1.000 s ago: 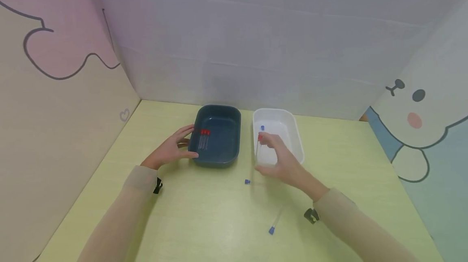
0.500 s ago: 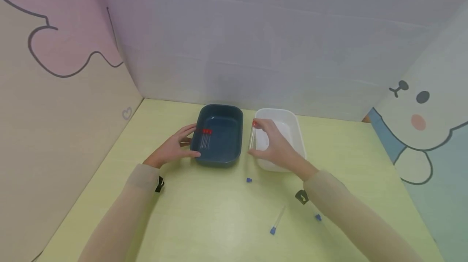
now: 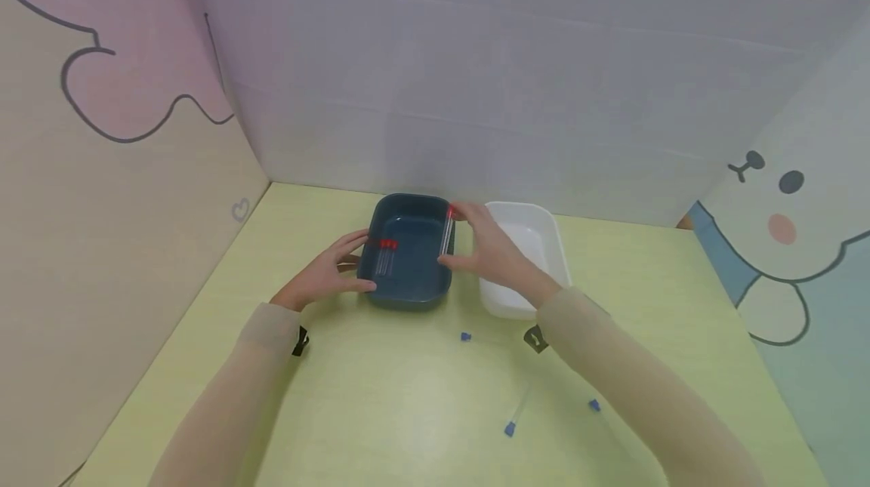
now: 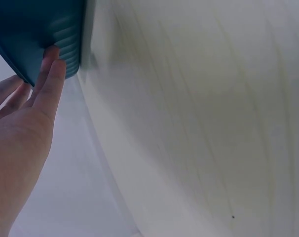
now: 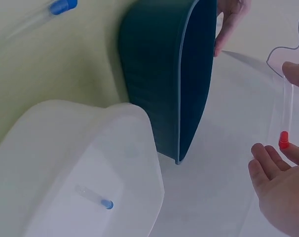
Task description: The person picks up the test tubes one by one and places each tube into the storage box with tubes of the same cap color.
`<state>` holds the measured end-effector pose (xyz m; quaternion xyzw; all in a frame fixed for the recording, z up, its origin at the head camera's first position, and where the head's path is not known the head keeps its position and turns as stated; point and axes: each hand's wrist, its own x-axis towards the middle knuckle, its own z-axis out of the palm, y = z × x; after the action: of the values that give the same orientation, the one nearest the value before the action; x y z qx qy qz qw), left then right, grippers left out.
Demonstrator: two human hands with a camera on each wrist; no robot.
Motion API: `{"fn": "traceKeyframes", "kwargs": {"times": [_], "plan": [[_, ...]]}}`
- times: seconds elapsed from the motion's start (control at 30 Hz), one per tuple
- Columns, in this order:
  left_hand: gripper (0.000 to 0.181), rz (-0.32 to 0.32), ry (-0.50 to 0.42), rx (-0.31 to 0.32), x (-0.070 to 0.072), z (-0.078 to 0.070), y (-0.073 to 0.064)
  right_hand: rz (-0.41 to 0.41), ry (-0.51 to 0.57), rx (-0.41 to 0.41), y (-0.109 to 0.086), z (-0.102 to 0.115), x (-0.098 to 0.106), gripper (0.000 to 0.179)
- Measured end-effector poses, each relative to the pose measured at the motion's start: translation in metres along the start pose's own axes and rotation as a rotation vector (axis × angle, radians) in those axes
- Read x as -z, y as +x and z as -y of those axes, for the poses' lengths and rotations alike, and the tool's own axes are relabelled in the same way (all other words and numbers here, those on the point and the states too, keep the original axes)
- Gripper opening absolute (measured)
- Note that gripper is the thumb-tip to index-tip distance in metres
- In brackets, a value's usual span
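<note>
In the head view my right hand holds a clear test tube with a red cap lengthwise between thumb and forefinger, over the right rim of the dark blue tray. The right wrist view shows this test tube with its red end at the fingers. My left hand touches the left side of the dark blue tray with spread fingers; the left wrist view shows fingertips against its outer wall. Several red-capped test tubes lie side by side within the dark blue tray.
Right of the dark blue tray stands a white tray, with a blue-capped tube inside. Blue-capped tubes lie on the yellow-green table: one at the front, one near the right forearm, one before the trays. Walls enclose the table.
My right hand has carried the red-capped test tube left from the white tray to the dark blue tray. My left hand has stayed at the dark blue tray.
</note>
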<state>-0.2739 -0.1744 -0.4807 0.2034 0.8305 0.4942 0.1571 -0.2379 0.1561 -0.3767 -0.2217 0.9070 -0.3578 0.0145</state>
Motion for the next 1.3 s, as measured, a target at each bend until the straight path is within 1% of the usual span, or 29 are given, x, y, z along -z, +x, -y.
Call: {"fn": "traceKeyframes", "kwargs": {"times": [0.17,0.4,0.6,0.67,0.83,1.13,1.3], "plan": [[0.104,0.002,-0.008,0.006,-0.001,0.000,0.000,0.034,0.018,-0.027,0.013,0.005,-0.004,0.096],[0.103,0.005,-0.016,-0.001,0.000,-0.005,-0.001,0.074,-0.023,-0.113,0.034,0.006,-0.016,0.096],[0.101,0.008,-0.017,-0.003,0.000,-0.004,0.000,0.085,-0.001,-0.108,0.049,-0.002,-0.034,0.096],[0.101,0.010,-0.015,-0.007,0.000,-0.003,0.000,0.089,0.005,-0.110,0.052,-0.004,-0.039,0.096],[0.102,0.011,-0.012,-0.009,0.000,-0.002,0.000,0.103,-0.020,-0.128,0.057,-0.007,-0.049,0.096],[0.101,0.002,-0.007,-0.001,0.001,-0.003,-0.001,0.130,-0.039,-0.145,0.064,-0.007,-0.059,0.095],[0.101,-0.003,0.001,-0.011,0.000,-0.003,-0.001,0.150,-0.061,-0.149,0.068,-0.009,-0.066,0.093]]}}
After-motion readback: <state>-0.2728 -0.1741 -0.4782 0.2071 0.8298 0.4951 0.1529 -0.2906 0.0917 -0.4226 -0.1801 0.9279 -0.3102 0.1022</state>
